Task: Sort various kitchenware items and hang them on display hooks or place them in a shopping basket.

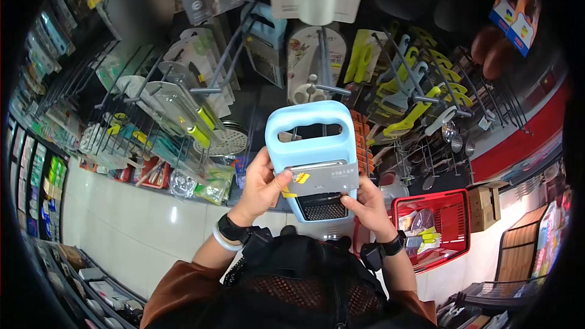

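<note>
A light blue grater with a cut-out handle and a dark grating panel is held up before me, wrapped by a grey cardboard band with a yellow sticker. My left hand grips its left side, thumb on the band. On the lower right edge, my right hand holds it with the thumb on the front. Behind it, another blue grater hangs from a rack hook. Beside that hangs a pale patterned board-like item in packaging.
Metal hooks carry packaged peelers and knives on the left and green-handled utensils on the right. A red shopping basket with several goods stands at lower right beside a cardboard box. Pale tiled floor runs along the shelf.
</note>
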Motion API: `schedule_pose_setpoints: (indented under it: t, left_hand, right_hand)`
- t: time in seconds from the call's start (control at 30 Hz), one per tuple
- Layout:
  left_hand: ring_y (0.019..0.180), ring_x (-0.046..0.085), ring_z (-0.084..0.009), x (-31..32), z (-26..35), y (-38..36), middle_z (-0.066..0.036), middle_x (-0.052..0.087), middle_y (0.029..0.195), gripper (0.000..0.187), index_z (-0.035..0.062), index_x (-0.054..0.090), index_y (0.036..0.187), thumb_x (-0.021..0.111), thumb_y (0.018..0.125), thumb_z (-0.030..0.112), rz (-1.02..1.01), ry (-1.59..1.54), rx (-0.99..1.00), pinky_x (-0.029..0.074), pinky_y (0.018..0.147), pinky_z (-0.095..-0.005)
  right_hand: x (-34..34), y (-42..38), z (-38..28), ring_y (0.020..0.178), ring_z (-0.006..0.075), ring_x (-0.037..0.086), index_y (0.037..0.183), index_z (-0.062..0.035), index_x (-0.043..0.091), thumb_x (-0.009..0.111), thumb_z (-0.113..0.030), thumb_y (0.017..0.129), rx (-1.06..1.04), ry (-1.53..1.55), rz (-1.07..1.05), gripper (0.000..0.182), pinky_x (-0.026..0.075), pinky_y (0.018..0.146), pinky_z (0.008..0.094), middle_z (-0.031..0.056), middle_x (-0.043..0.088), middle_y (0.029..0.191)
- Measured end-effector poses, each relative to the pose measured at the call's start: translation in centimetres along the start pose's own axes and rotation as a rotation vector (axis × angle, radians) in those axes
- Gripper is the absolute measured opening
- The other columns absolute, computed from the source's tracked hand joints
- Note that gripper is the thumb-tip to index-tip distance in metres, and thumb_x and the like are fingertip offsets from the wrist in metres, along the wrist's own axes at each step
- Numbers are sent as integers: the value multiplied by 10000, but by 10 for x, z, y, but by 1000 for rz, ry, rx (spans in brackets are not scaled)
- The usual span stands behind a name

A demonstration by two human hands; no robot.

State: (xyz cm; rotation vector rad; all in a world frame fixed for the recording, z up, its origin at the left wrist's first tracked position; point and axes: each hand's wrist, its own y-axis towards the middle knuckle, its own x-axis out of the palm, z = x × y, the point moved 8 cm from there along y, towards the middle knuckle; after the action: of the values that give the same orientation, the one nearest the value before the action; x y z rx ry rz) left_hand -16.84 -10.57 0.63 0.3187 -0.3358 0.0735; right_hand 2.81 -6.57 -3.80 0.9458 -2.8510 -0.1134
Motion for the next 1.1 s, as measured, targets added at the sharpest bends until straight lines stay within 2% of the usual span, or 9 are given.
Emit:
schedule_pose_setpoints:
  t: [0.3, 0.63, 0.87, 1.1]
  left_hand:
    - [1004, 513, -133, -51, 19, -6, -94, 548, 1086, 423, -16, 383, 1218, 565, 868, 140, 132, 61, 93, 394, 882, -272]
    - [1006, 488, -135, -79, 53, 2, -83, 524, 1106, 412, -28, 394, 1200, 552, 882, 180, 199, 122, 211, 364, 888, -265]
    - [1030, 480, -134, -82, 61, 2, -87, 512, 1129, 416, -21, 391, 1206, 562, 873, 161, 146, 148, 209, 362, 894, -264]
    - [1004, 494, -126, -84, 71, 10, -72, 526, 1100, 388, -21, 406, 1200, 547, 882, 152, 135, 171, 230, 374, 878, -255]
  right_hand:
    - [50, 32, 13, 813, 53, 487, 984, -26, 477, 575, -27, 844, 25, 1, -65, 171, 418, 716, 214, -3, 526, 892]
    - [81, 65, 6, 797, 58, 487, 933, -35, 479, 584, -44, 839, -120, -32, -32, 142, 407, 725, 215, 0, 538, 872]
    - [90, 74, 12, 782, 49, 479, 921, -38, 476, 585, -67, 842, -163, -7, -11, 137, 396, 701, 205, -4, 536, 860]
    - [93, 76, 5, 804, 61, 480, 932, -32, 470, 574, -69, 848, -188, -43, 24, 138, 396, 741, 220, 2, 531, 877]
